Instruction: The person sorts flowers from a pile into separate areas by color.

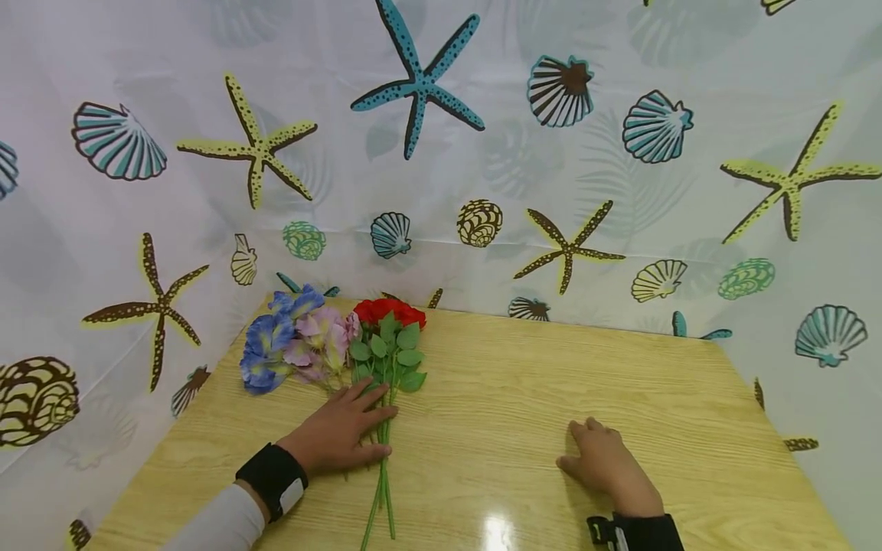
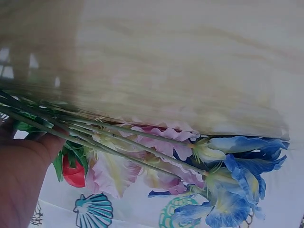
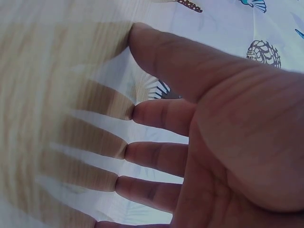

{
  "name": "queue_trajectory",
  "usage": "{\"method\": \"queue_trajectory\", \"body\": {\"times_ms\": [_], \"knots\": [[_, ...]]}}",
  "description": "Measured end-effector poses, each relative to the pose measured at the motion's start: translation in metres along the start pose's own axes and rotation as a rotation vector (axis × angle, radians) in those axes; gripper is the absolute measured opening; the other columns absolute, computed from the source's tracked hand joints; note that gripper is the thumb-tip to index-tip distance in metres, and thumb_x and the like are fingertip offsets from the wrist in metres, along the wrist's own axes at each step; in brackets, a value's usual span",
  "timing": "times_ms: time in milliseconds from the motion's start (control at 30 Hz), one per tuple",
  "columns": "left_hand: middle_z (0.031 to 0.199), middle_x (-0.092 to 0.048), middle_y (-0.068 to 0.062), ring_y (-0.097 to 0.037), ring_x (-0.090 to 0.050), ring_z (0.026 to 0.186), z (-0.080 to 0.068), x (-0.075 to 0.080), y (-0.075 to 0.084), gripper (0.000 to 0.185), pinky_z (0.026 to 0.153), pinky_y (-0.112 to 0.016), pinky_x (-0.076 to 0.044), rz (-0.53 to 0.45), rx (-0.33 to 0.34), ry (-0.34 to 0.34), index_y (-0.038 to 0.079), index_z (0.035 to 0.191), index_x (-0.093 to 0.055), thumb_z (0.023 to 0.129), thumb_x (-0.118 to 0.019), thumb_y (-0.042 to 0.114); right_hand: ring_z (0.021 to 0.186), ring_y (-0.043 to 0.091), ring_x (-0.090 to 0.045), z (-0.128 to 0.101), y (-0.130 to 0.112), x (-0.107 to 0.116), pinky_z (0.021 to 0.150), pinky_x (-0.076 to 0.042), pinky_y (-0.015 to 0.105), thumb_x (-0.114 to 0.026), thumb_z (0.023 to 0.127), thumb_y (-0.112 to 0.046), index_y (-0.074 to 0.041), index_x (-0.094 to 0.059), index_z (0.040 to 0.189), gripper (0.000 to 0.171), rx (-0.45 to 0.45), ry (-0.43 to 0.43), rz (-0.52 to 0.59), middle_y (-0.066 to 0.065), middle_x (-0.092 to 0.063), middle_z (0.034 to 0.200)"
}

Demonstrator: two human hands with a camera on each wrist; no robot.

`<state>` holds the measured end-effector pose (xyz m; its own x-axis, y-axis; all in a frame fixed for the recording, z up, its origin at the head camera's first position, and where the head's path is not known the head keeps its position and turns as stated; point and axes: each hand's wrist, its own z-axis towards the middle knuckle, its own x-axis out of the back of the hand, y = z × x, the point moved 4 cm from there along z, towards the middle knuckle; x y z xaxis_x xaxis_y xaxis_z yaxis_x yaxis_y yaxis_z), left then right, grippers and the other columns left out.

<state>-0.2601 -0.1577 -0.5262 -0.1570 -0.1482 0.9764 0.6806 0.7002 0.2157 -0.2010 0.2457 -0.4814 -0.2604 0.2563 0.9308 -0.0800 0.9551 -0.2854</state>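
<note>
My left hand (image 1: 344,432) lies spread over the stems (image 1: 383,467) of a bunch of artificial flowers, its fingers straight and reaching across them. The bunch lies on the table's left side: blue flowers (image 1: 267,348) outermost, pink flowers (image 1: 320,340) in the middle, red roses (image 1: 389,312) with green leaves (image 1: 409,357) on the right. In the left wrist view the green stems (image 2: 118,142) run past the fingers to the pink and blue heads. Away to the right, my right hand (image 1: 606,459) holds nothing. Its fingertips (image 3: 126,151) touch the tabletop.
The wood-grain table (image 1: 496,383) reaches back to a white cloth (image 1: 468,268) printed with shells and starfish. That cloth hangs behind the table and along both sides. Stem ends extend toward the table's near edge, and a light reflection shines near the front middle.
</note>
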Motion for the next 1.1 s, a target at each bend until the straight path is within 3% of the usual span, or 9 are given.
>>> {"method": "queue_trajectory", "body": {"times_ms": [300,467,600,767,900,1100], "knots": [[0.160,-0.028,-0.010,-0.037,-0.013,0.149,-0.006,0.011,-0.015,0.069,0.110,-0.065,-0.023,-0.017,0.029,0.065,0.025,0.149,-0.048,0.096,-0.040,0.069,0.120,0.066,-0.039,0.005,0.000,0.007,0.098,-0.034,0.069,-0.073,0.090,-0.028,0.015,-0.050,0.134,0.066,0.019,0.005,-0.009,0.045,-0.040,0.135],[0.155,-0.035,-0.020,-0.047,-0.020,0.145,0.001,0.023,0.000,0.059,0.108,-0.067,-0.026,-0.070,0.069,0.127,0.011,0.142,-0.055,0.099,-0.054,0.051,0.119,0.067,-0.039,0.006,0.008,0.004,0.097,-0.036,0.069,-0.073,0.089,-0.033,0.013,-0.051,0.134,0.068,-0.001,-0.019,-0.021,0.045,-0.040,0.136],[0.146,-0.044,-0.026,-0.048,-0.033,0.138,0.005,0.036,0.021,0.052,0.105,-0.061,-0.035,-0.132,0.177,0.241,0.001,0.135,-0.059,0.096,-0.066,0.035,0.117,0.067,-0.040,0.005,0.009,0.003,0.095,-0.038,0.069,-0.074,0.088,-0.035,0.012,-0.052,0.134,0.069,0.008,-0.013,-0.009,0.044,-0.041,0.135],[0.125,-0.057,-0.024,-0.043,-0.054,0.116,0.002,0.042,0.035,0.048,0.092,-0.054,-0.047,-0.183,0.380,0.355,-0.002,0.128,-0.062,0.091,-0.073,0.026,0.117,0.066,-0.041,0.003,0.008,0.000,0.095,-0.038,0.069,-0.074,0.088,-0.034,0.012,-0.052,0.133,0.068,0.022,0.004,-0.018,0.043,-0.042,0.135],[0.118,-0.061,-0.025,-0.042,-0.061,0.102,-0.002,0.043,0.043,0.052,0.080,-0.053,-0.051,-0.203,0.503,0.334,-0.004,0.129,-0.060,0.088,-0.076,0.024,0.117,0.066,-0.042,0.004,0.008,0.001,0.095,-0.037,0.069,-0.074,0.089,-0.033,0.013,-0.052,0.133,0.068,0.027,0.016,-0.039,0.044,-0.043,0.134],[0.107,-0.068,-0.022,-0.037,-0.066,0.090,-0.002,0.037,0.050,0.046,0.071,-0.049,-0.053,-0.191,0.542,0.264,-0.005,0.120,-0.066,0.085,-0.078,0.023,0.118,0.066,-0.041,0.003,0.008,0.002,0.096,-0.036,0.069,-0.074,0.089,-0.032,0.013,-0.052,0.133,0.066,0.034,0.015,-0.024,0.044,-0.042,0.134]]}}
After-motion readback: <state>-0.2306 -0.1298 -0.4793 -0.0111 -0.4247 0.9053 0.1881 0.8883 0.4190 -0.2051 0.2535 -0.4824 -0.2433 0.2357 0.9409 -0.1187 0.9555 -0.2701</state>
